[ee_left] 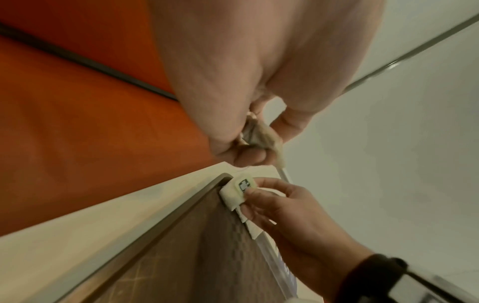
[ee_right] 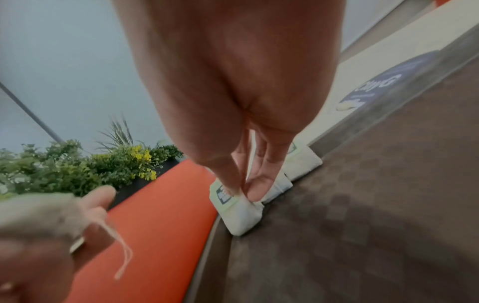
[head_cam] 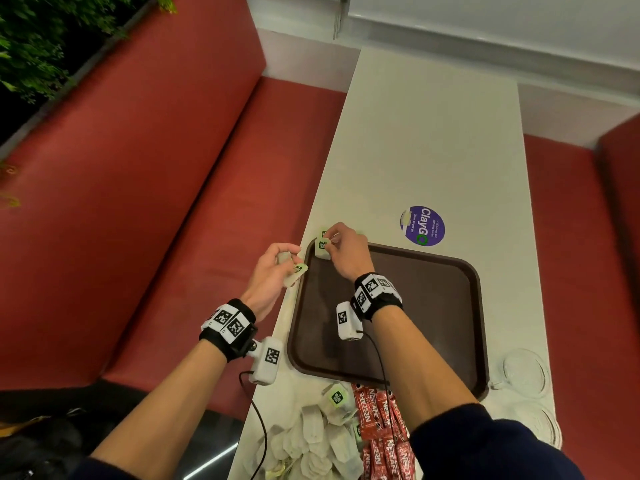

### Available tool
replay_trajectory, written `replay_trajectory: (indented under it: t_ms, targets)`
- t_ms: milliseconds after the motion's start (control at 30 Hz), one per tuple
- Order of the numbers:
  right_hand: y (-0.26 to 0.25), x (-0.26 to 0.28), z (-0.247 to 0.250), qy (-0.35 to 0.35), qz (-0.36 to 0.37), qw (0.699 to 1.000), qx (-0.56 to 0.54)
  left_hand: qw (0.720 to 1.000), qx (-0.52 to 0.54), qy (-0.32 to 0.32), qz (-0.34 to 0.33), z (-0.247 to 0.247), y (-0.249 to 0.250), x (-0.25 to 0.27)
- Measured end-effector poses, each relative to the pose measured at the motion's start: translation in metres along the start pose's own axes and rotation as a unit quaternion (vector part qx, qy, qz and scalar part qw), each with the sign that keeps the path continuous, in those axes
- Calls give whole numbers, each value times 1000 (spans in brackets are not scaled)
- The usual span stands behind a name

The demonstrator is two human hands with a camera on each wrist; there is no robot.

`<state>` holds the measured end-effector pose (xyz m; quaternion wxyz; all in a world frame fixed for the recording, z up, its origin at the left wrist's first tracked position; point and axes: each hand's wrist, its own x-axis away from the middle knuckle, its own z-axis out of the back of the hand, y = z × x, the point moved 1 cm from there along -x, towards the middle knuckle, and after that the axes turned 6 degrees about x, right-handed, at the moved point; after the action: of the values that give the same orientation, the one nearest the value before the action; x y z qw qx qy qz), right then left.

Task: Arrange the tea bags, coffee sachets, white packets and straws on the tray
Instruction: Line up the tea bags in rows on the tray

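A brown tray (head_cam: 422, 327) lies on the white table. In its far left corner stand up to three green-tagged tea bags (head_cam: 322, 247) in a row, also seen in the right wrist view (ee_right: 242, 213). My right hand (head_cam: 330, 241) pinches the nearest one at its top between thumb and fingers (ee_right: 255, 184). My left hand (head_cam: 289, 259) hovers just left of the tray's edge and grips other tea bags (head_cam: 294, 273) with a string hanging down (ee_left: 261, 136). More tea bags (head_cam: 318, 438) and red coffee sachets (head_cam: 379, 427) are heaped at the table's near end.
A purple round sticker (head_cam: 422, 225) is on the table beyond the tray. Clear glass pieces (head_cam: 524, 372) stand right of the tray. A red bench (head_cam: 156, 220) runs along the left, with plants (ee_right: 77, 170) behind it. Wrist camera cables (head_cam: 379, 358) hang over the tray and pile.
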<state>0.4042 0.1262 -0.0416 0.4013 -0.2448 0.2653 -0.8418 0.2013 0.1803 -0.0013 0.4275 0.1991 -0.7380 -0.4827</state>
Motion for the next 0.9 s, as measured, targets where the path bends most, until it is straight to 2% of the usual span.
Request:
replay_trajectory:
  t_ms: [167, 400, 500, 600, 700, 800, 900]
  targets:
    - [2, -5, -17, 28, -13, 999, 15, 998, -9, -2, -60, 5, 2, 2]
    - [-6, 6, -12, 88, 21, 995, 31, 997, 0, 6, -81, 5, 2, 6]
    - [-18, 21, 0, 123, 6, 991, -56, 995, -20, 27, -94, 4, 2, 4]
    - [-31, 47, 12, 44, -56, 978, -197, 993, -35, 47, -106, 0, 2, 3]
    - [-29, 69, 11, -24, -52, 969, -242, 988, -81, 42, -123, -5, 0, 3]
    - [-18, 77, 6, -36, -28, 967, -251, 985, -122, 27, -123, -9, -3, 4]
    - [-7, 79, 12, -26, -29, 968, -247, 994, -59, 22, -92, -14, -4, 5]
